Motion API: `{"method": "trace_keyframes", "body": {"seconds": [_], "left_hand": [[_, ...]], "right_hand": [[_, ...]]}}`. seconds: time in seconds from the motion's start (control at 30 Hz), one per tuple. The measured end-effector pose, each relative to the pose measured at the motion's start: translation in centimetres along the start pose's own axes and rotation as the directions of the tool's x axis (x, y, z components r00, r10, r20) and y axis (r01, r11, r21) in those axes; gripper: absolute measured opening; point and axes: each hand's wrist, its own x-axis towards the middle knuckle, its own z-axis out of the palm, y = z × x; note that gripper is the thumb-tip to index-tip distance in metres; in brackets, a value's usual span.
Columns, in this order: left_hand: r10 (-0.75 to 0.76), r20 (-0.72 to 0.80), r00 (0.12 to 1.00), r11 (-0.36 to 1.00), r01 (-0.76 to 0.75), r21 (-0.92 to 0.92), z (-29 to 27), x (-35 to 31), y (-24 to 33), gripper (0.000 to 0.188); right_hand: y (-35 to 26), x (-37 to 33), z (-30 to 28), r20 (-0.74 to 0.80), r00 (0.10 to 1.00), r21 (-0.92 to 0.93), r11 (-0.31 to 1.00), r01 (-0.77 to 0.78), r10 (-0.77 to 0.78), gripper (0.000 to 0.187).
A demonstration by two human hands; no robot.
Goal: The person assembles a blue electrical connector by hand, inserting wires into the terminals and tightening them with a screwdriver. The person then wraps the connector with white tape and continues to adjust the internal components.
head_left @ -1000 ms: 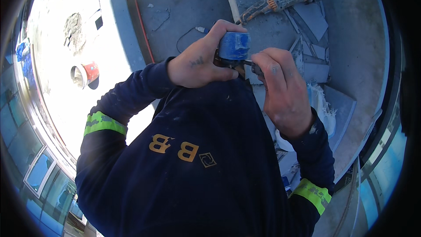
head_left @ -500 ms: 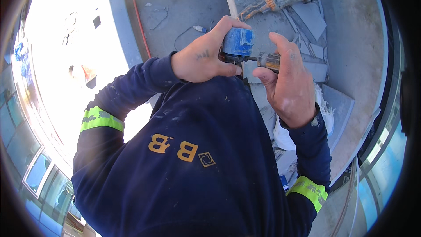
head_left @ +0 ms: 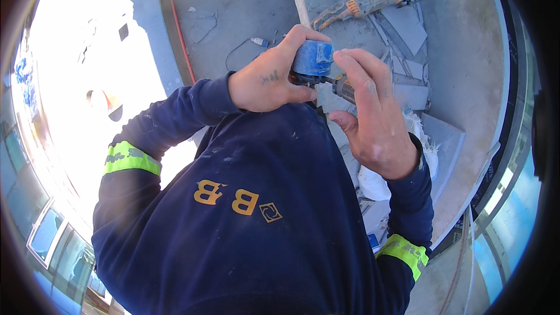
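1. Blue cup-shaped attachment (head_left: 313,58) sits at chest height in front of the person, high above the concrete floor (head_left: 233,6), mounted on the end of a small tool with an orange-and-metal shaft (head_left: 344,87).
2. Left hand (head_left: 265,79) has its fingers curled shut around the blue attachment, thumb pressed along its near side.
3. Right hand (head_left: 373,116) is only partly closed: its fingertips (head_left: 350,61) rest on the attachment's right edge and over the shaft. I cannot tell whether it grips the shaft firmly.
4. Risk, as I judge it: the right hand's hold looks light, so a twist could let the shaft slip and drop to the floor among the cut grey slabs (head_left: 408,23). Fingers so close to the working end could get pinched or scraped.
5. An orange power tool (head_left: 364,3) lies on the floor well apart from the hands.
6. Compared with half a second ago, the right hand has lifted and opened somewhat, its fingers now reaching over the attachment; the left hand's grasp is unchanged.
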Motion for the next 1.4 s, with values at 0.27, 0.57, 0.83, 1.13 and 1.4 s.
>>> {"method": "trace_keyframes", "body": {"seconds": [0.27,0.57,0.83,1.13,1.4], "left_hand": [[0.022,0.011,1.000,0.999,-0.022,-0.036,0.3,0.2,0.1,0.072],[0.021,0.018,1.000,0.998,-0.022,0.053,0.3,0.4,-0.1,0.072],[0.042,-0.003,0.999,0.998,-0.041,0.057,0.1,0.4,-0.3,0.072],[0.067,0.015,0.998,0.995,-0.068,0.078,0.0,0.4,-0.1,0.073],[0.066,-0.003,0.998,0.998,-0.066,0.014,-0.2,0.4,-0.5,0.072]], "right_hand": [[-0.6,-0.3,0.5,-0.049,0.993,-0.063,0.992,-0.106,0.103,0.049],[0.0,-1.1,1.2,-0.102,0.950,-0.117,0.944,-0.307,0.297,0.046],[0.3,-1.2,1.0,-0.047,0.993,-0.184,0.976,-0.116,0.109,0.042],[0.1,-1.2,1.2,-0.037,0.999,-0.065,0.998,-0.016,0.014,0.050],[0.1,-0.9,1.5,-0.067,0.983,-0.083,0.981,-0.174,0.168,0.042]]}}
